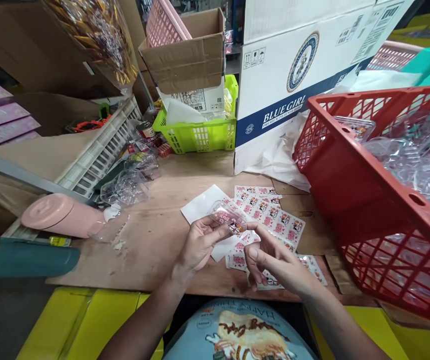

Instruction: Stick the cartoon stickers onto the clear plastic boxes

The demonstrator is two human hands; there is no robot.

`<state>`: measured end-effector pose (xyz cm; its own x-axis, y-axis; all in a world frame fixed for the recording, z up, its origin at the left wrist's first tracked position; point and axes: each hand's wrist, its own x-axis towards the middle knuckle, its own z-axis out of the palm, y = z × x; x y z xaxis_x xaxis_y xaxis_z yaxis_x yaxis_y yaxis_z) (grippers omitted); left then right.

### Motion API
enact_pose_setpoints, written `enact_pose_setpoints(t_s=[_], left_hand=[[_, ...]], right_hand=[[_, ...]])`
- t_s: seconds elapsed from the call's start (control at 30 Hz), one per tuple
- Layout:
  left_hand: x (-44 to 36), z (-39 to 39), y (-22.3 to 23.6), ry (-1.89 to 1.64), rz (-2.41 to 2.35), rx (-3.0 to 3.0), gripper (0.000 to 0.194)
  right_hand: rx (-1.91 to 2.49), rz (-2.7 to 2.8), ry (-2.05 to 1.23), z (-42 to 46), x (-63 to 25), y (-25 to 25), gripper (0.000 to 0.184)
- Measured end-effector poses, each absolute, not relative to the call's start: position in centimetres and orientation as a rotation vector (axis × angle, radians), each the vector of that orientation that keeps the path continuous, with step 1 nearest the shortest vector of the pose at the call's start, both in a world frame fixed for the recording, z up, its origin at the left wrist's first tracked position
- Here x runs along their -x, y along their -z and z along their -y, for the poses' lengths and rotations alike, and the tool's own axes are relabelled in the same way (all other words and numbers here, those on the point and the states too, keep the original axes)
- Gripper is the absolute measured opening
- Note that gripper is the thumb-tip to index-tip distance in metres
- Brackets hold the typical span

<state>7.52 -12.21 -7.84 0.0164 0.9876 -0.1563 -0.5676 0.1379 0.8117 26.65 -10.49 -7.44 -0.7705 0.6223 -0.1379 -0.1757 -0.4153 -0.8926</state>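
While the left grip [200, 243] is clamping a clear case [222, 216], the right grip [273, 256], thumb and forefinger apart, is touching it.

"How's the light?"
"Moderate, seemingly from above; glints dot the clear plastic packs [421, 155] and gold foil [102, 45]."
"Sharpness?"
"Soft towards the edges, where the red basket [372, 162] looks stretched; the upper left is dim."

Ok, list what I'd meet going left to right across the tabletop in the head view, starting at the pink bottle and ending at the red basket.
Pink bottle → left hand → clear case → right hand → red basket.
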Motion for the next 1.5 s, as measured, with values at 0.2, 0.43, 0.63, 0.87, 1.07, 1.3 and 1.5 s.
enact_pose_setpoints(t_s=[0.2, 0.43, 0.63, 0.87, 1.07, 1.3, 1.5], left_hand=[[-7.3, 12.2, 7.8, -1.327, -0.865, -0.639, 0.022], [-7.2, 12.0, 7.9, -1.333, -0.883, -0.579, 0.025], [-7.0, 12.1, 8.2, -1.295, -0.896, -0.608, 0.027], [-6.9, 12.2, 8.0, -1.318, -0.919, -0.593, 0.028], [-6.8, 12.2, 8.4, -1.350, -0.918, -0.562, 0.025], [-6.8, 12.1, 8.1, -1.342, -0.932, -0.551, 0.026], [-6.6, 12.2, 8.4, -1.348, -0.929, -0.564, 0.025]], right_hand=[[0.662, 1.314, -2.219, 10.1, -26.5, 7.7, 0.046], [0.746, 1.357, -2.230, 9.6, -26.5, 7.5, 0.051], [0.789, 1.363, -2.202, 9.6, -26.3, 7.4, 0.056], [0.849, 1.426, -2.157, 9.6, -26.0, 7.3, 0.052], [0.829, 1.396, -2.151, 9.8, -25.7, 7.2, 0.050], [0.814, 1.385, -2.150, 9.7, -25.5, 7.3, 0.049], [0.869, 1.440, -2.120, 9.7, -25.4, 7.3, 0.048]])
